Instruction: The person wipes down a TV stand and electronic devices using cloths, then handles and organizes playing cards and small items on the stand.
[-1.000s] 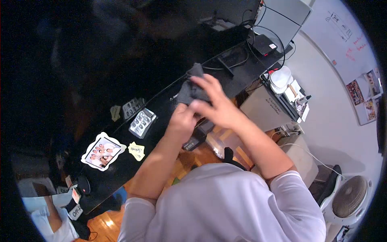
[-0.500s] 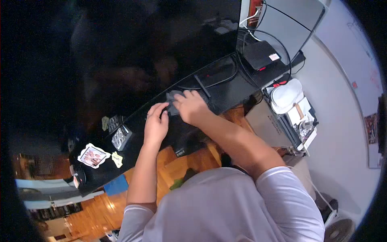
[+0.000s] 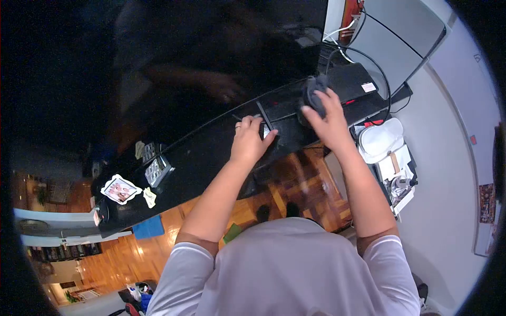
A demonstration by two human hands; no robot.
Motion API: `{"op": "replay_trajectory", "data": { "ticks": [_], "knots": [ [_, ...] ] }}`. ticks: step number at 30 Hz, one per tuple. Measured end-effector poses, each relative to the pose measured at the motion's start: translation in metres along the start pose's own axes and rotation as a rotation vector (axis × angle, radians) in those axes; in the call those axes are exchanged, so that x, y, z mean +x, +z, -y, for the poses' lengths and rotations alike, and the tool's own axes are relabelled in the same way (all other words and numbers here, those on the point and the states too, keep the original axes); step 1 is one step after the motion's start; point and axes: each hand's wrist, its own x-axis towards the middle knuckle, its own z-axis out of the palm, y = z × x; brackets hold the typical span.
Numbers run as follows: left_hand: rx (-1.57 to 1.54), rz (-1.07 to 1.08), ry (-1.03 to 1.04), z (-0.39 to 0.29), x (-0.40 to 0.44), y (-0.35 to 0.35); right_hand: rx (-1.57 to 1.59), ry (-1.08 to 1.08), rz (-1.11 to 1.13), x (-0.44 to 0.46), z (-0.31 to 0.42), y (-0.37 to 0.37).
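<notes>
A dark grey cloth [image 3: 315,95], smeared by motion, is bunched in my right hand [image 3: 329,118] over the right part of the black TV bench [image 3: 200,150]. My left hand [image 3: 249,139] lies at the slim foot [image 3: 264,117] of the large black television [image 3: 211,52]. Its fingers reach the foot's left side, with the thumb apart near the front end. Nothing held shows in the left hand. Behind the cloth sits a flat black box [image 3: 350,81] with a white label.
A framed photo [image 3: 121,189] and a small clear-topped case [image 3: 158,171] stand on the bench's left. Cables [image 3: 377,60] loop beside a pale grey panel [image 3: 406,31] at the right. Papers and a white pouch [image 3: 380,139] top a stack there. Wooden floor [image 3: 295,181] lies below.
My right hand has moved right with the cloth, away from the left hand. The left hand has shifted right to the television's foot. The view has moved slightly.
</notes>
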Motion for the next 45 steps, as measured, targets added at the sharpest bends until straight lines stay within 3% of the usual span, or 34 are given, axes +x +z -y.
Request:
{"op": "replay_trajectory", "data": {
  "ticks": [3, 7, 12, 14, 19, 22, 25, 26, 28, 30, 33, 38, 40, 43, 45],
  "knots": [
    [0.003, -0.060, 0.042, -0.002, -0.002, 0.002, -0.547, -0.211, 0.290, 0.002, 0.011, 0.019],
    [-0.022, -0.032, 0.074, 0.008, -0.004, -0.002, -0.640, -0.292, 0.457, 0.003, -0.018, 0.042],
    [-0.074, -0.040, 0.122, 0.021, -0.012, 0.005, -0.573, -0.359, 0.350, 0.035, -0.023, 0.091],
    [-0.095, -0.070, 0.137, 0.025, -0.011, 0.009, -0.680, -0.239, 0.478, 0.036, -0.013, 0.095],
    [-0.110, -0.119, 0.155, 0.029, -0.007, 0.017, -0.575, -0.463, 0.380, 0.019, -0.020, 0.069],
    [-0.146, -0.117, 0.175, 0.033, -0.006, 0.017, -0.562, -0.375, 0.566, 0.017, -0.019, 0.037],
    [-0.185, -0.129, 0.210, 0.039, -0.006, 0.015, -0.336, -0.153, 0.272, 0.016, 0.015, 0.017],
    [-0.170, -0.118, 0.247, 0.040, -0.006, 0.011, -0.338, -0.158, 0.276, 0.012, 0.026, 0.024],
    [-0.149, -0.105, 0.290, 0.042, -0.008, 0.000, -0.255, -0.379, 0.139, 0.003, 0.051, 0.047],
    [-0.049, -0.152, 0.172, 0.049, -0.010, -0.012, -0.291, -0.529, 0.166, -0.006, 0.058, 0.080],
    [0.010, -0.146, 0.224, 0.072, -0.012, -0.011, -0.608, -0.638, 0.329, -0.016, 0.044, 0.114],
    [0.089, -0.122, 0.313, 0.088, -0.012, -0.001, -0.708, -0.612, 0.348, -0.010, 0.042, 0.133],
    [0.094, -0.138, 0.327, 0.094, -0.009, 0.001, -0.912, -0.414, 0.655, 0.003, 0.054, 0.144],
    [0.086, -0.147, 0.328, 0.097, -0.006, 0.000, -0.943, -0.234, 0.825, 0.021, 0.062, 0.153],
    [0.065, -0.130, 0.318, 0.098, -0.007, 0.001, -0.984, -0.184, 0.826, 0.021, 0.070, 0.156]
  ]
}}
